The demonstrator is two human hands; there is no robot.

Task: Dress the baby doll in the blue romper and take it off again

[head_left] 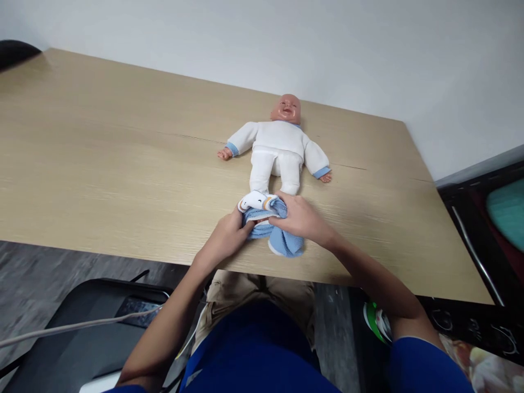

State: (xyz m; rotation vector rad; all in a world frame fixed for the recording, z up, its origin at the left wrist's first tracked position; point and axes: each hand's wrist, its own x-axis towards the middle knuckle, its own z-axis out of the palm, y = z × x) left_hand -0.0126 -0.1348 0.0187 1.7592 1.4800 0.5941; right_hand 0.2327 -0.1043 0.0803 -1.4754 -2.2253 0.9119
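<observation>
A baby doll [278, 136] in a white long-sleeved top with blue cuffs lies on its back on the table, head away from me and legs towards me. Bunched around its lower legs is a pair of blue baby pants [286, 243] with a white, orange-edged patch. My left hand [229, 233] is closed on the left edge of the pants, thumb inside the opening. On the other side, my right hand [301, 217] pinches the fabric by the doll's foot. A little pinkish skin shows within the opening; both feet are mostly hidden.
The wooden table [123, 164] meets a white wall [262, 43] at the back. Below its front edge at left stands a black chair [82, 327] with a phone [137, 310] and a cable [82, 325]. A dark-framed item [475, 234] borders the right side.
</observation>
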